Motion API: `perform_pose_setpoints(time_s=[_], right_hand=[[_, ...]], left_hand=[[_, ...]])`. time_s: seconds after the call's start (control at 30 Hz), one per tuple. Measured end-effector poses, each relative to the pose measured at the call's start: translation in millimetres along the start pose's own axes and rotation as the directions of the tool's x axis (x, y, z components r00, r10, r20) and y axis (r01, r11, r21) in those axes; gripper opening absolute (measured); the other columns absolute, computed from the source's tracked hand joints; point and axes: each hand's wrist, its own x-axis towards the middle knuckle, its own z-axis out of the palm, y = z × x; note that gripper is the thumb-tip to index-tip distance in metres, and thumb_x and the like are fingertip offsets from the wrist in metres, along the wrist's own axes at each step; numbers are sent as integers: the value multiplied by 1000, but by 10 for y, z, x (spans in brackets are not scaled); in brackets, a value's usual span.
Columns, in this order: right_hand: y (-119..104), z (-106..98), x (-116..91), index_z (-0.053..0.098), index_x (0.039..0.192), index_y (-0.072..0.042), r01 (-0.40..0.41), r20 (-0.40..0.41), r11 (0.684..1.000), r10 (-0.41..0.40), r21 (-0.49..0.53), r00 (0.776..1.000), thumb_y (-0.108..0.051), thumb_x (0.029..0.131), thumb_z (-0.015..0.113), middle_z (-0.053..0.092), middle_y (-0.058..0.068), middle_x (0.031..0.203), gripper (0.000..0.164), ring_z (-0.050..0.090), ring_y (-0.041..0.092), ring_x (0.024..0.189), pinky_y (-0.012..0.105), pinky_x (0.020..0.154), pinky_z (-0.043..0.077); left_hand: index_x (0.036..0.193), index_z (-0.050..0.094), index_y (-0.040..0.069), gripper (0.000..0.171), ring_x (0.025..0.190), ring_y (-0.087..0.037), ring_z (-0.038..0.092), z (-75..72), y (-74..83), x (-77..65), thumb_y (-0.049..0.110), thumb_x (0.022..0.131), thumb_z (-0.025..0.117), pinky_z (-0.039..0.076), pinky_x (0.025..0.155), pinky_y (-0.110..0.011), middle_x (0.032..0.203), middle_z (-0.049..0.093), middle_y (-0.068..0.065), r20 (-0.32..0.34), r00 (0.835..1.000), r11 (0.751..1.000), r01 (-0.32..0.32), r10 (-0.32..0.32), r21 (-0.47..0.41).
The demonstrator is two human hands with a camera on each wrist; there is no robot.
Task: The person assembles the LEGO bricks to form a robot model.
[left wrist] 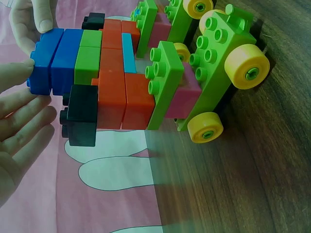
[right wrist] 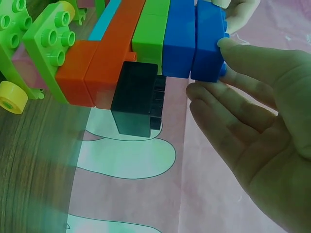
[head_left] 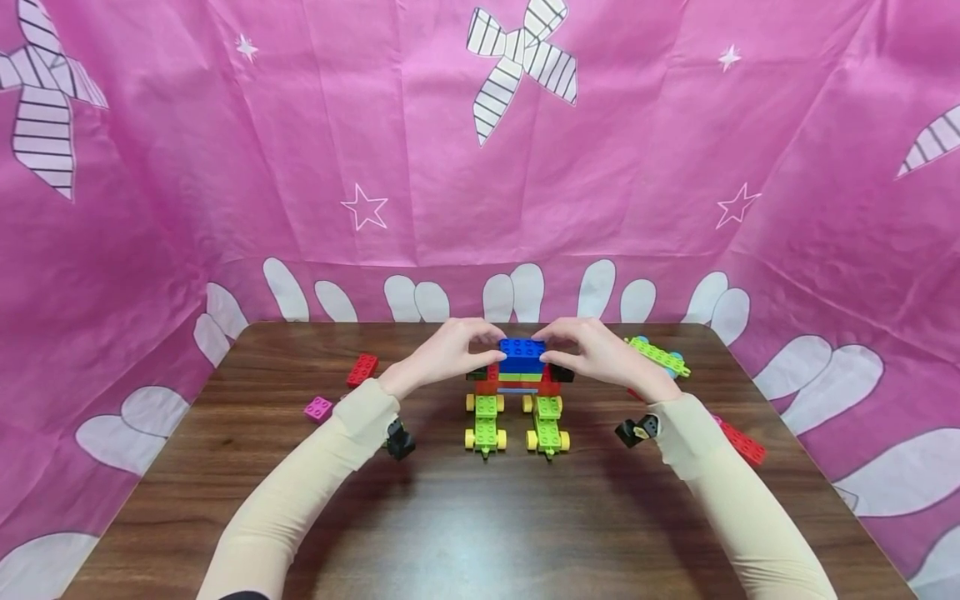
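Observation:
A toy-brick build stands upright on two lime wheeled bases with yellow wheels. Above them rise red bricks, a light blue piece, a lime brick and two stacked blue bricks. Black bricks stick out at the sides. The person's left hand pinches one end of the top blue brick between thumb and fingers. At its other end the right hand pinches the same brick, which sits flush on the lower blue brick.
Left of the build lie a red brick and a pink brick. To the right are another lime wheeled base and a red brick, partly behind the right forearm. A pink patterned cloth hangs behind the wooden table.

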Motion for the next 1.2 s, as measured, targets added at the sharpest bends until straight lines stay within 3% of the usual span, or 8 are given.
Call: perform_pose_setpoints(time_s=[0.53,0.8,1.2], right_hand=[[-52,-27,39,66,112,-9,33,27,995,-31,-94,999,-22,87,67,70,2,103,29,64,8,84,28,75,55],[-73,-29,33,66,112,-10,2,23,997,0,-74,1000,-22,85,68,68,1,101,29,63,9,86,28,75,55],[-72,8,18,67,111,-11,10,2,997,-10,-75,1000,-23,84,69,69,2,101,30,64,9,85,27,74,55]], left_hand=[[109,67,12,29,91,-11,66,-10,44,3,28,86,68,53,82,-26,101,71,-1,1,999,999,37,-37,4],[108,67,12,28,90,-10,66,9,50,21,29,86,68,53,81,-25,100,70,0,-2,1000,996,2,-2,88],[108,67,11,29,91,-11,66,-2,65,2,29,86,68,54,82,-25,100,71,-1,11,1000,996,14,-15,86]])
